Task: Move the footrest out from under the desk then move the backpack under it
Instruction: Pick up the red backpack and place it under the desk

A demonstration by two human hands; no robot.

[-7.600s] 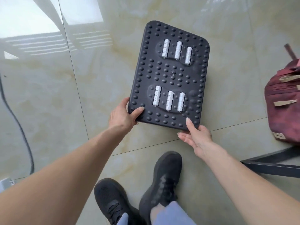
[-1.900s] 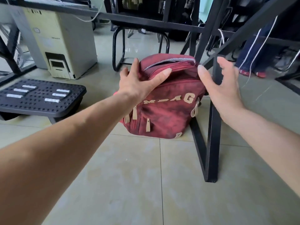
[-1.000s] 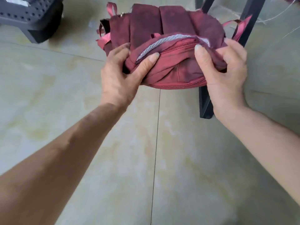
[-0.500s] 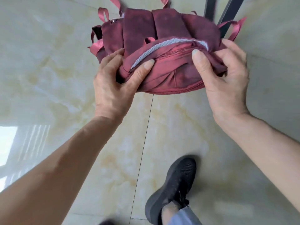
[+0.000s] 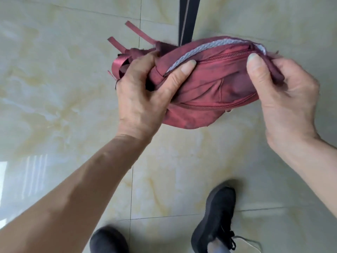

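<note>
we're on the second step: our left hand point(image 5: 144, 99) and right hand point(image 5: 284, 92) each grip the top of the maroon backpack point(image 5: 215, 88), held above the tiled floor point(image 5: 54, 88). next we carry it toward the black bench leg point(image 5: 187, 17) at twelve o'clock and set it underneath.

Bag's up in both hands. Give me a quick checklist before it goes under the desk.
1. Left hand gripping the backpack: ok, thumb and fingers pinch the top edge.
2. Right hand gripping: ok, pinching the other end.
3. Backpack clear of the floor: ok, it hangs between the hands.
4. Straps under control: not ok, loose ends dangle at the left.
5. Zip shut: cannot tell, the top edge gapes a little.
6. Space under the desk free, footrest out of the way: cannot tell, only a dark desk leg shows.
</note>
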